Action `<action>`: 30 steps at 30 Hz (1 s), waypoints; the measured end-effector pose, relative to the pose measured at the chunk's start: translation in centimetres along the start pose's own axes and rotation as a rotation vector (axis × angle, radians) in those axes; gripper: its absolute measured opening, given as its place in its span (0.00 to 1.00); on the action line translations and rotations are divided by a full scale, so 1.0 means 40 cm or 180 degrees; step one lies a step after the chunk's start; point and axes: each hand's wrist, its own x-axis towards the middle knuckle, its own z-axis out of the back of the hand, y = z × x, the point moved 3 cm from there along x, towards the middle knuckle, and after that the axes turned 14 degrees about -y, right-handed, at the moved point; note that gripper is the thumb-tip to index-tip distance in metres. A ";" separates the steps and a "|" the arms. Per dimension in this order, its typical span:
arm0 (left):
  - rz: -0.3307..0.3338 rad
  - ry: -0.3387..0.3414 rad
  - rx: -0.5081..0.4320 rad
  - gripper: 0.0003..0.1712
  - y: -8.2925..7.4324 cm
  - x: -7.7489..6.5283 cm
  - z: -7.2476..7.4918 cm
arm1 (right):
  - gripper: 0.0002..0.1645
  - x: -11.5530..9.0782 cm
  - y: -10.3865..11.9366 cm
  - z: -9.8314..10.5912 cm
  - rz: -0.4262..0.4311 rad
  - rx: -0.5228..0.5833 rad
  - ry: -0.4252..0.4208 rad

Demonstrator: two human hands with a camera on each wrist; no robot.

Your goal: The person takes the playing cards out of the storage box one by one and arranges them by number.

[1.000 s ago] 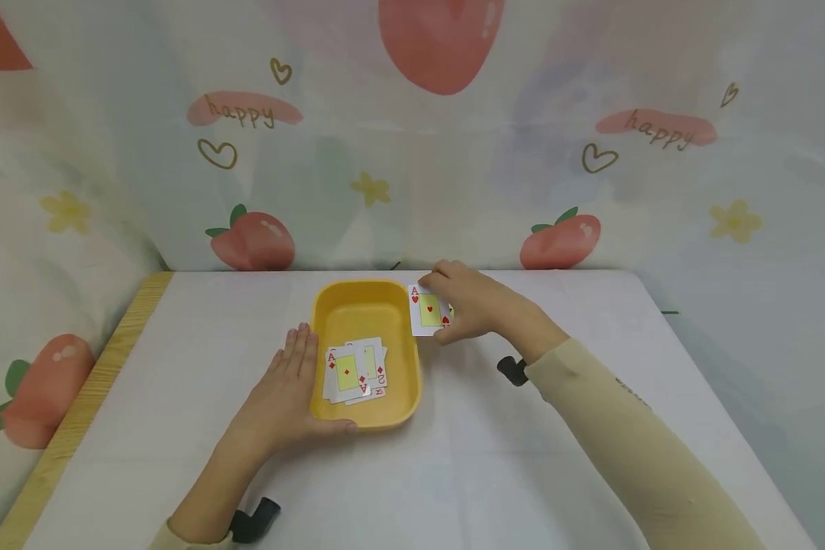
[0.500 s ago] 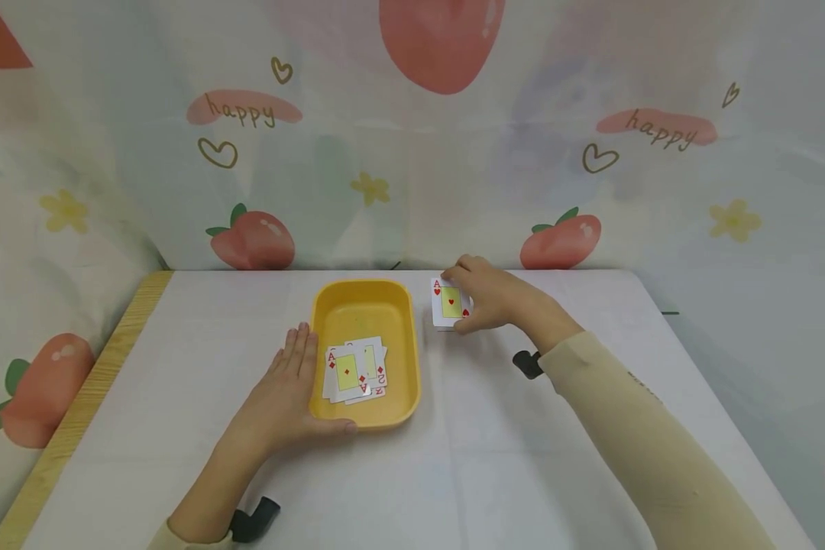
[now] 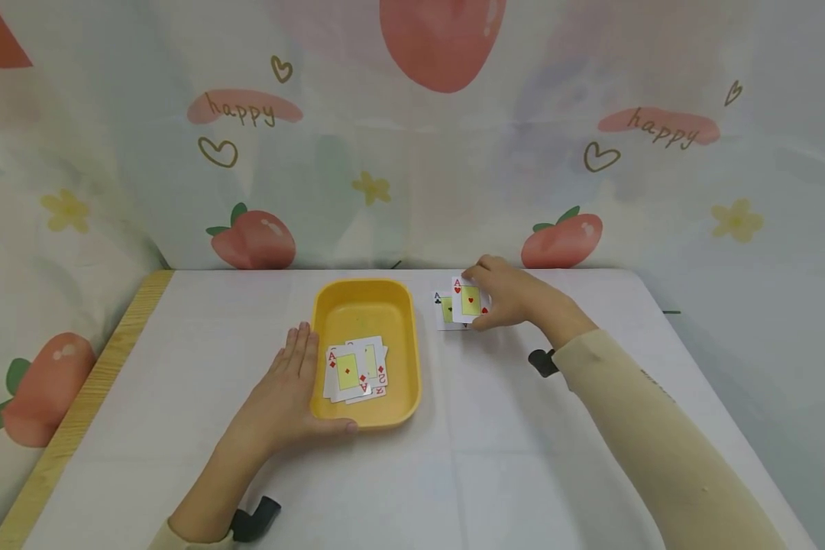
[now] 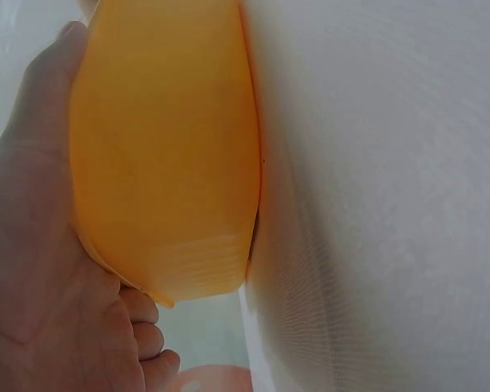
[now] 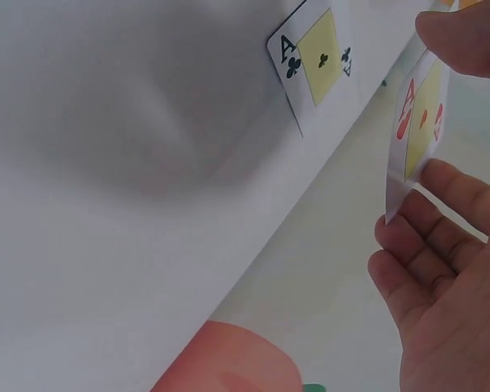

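Note:
My right hand (image 3: 516,294) pinches an ace of hearts (image 3: 469,302) between thumb and fingertips, just right of a yellow tray (image 3: 400,321). In the right wrist view that ace of hearts (image 5: 423,118) is held face outward, apart from an ace of clubs (image 5: 317,55). The ace of clubs lies on the table, partly covered in the head view. Straight fingers of my left hand (image 3: 278,401) lie along the tray's left side, its thumb at the near edge. Inside the tray, an ace of diamonds (image 3: 347,372) overlaps a two of diamonds (image 3: 380,363) and other cards.
A white cloth (image 3: 509,473) covers the table, with a wooden strip (image 3: 85,405) bare along the left edge. Behind the table hangs a fruit-patterned curtain (image 3: 447,176). Black wrist-worn pieces sit at both wrists.
My right hand has moved rightward, away from the tray, with the ace of hearts. The ace of clubs now shows on the table behind it. My left hand and the tray stay put.

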 end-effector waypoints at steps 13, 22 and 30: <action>-0.0013 -0.0032 -0.0035 0.88 0.000 0.000 0.003 | 0.48 -0.008 -0.050 -0.009 -0.0179 0.0011 0.0046; -0.0023 -0.0063 -0.0030 0.88 -0.002 0.002 0.002 | 0.47 -0.012 -0.079 -0.023 -0.0172 -0.0081 0.0068; -0.0004 -0.0050 -0.0025 0.88 0.001 0.003 -0.002 | 0.46 -0.020 -0.113 -0.045 -0.0286 -0.0032 0.0127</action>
